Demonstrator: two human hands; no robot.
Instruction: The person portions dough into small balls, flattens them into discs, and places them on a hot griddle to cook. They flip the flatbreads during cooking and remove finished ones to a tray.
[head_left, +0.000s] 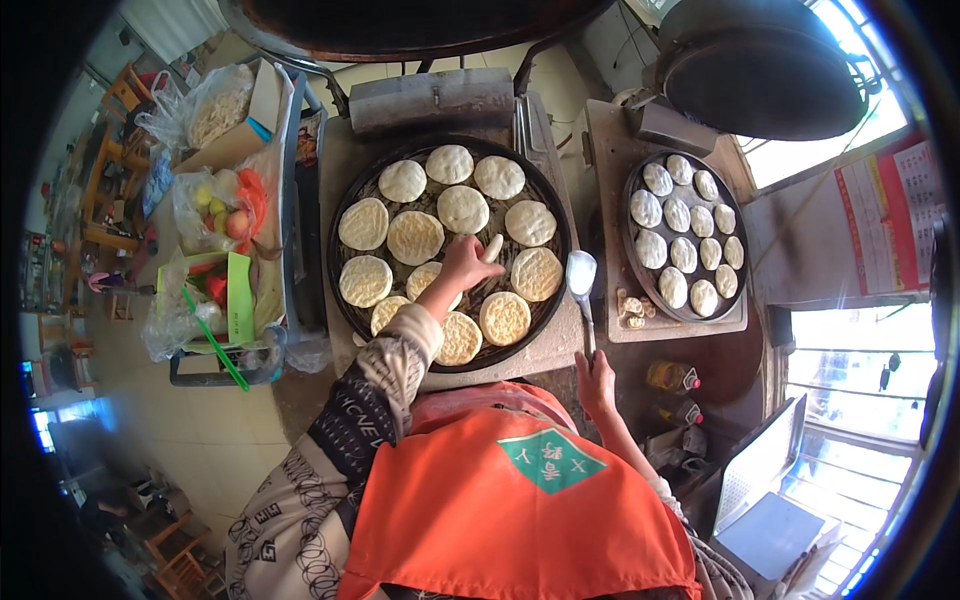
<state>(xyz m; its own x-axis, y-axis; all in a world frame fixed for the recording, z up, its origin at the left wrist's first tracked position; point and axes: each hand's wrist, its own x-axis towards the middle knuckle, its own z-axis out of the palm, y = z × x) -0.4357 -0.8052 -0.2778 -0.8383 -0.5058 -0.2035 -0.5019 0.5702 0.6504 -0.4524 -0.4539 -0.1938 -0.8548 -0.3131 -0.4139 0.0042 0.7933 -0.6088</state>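
My left hand (471, 264) reaches over a large round black griddle pan (448, 366) and pinches a small flatbread (492, 248) that is tilted on its edge near the pan's middle. Several round flatbreads lie around it; those at the back, such as one flatbread (463, 209), look pale, while a flatbread (505, 318) at the front is lightly browned. My right hand (596, 384), to the right of the pan's front, is closed on the handle of a metal spatula (581, 274), its pale blade pointing away from me.
On the right, a second griddle pan (634, 281) holds several pale flatbreads, below a raised round lid (765, 82). Another big lid (420, 30) stands raised behind the near pan. Left is a cart with fruit in a plastic bag (196, 225) and a green box (240, 300). Oil bottles (670, 376) stand at lower right.
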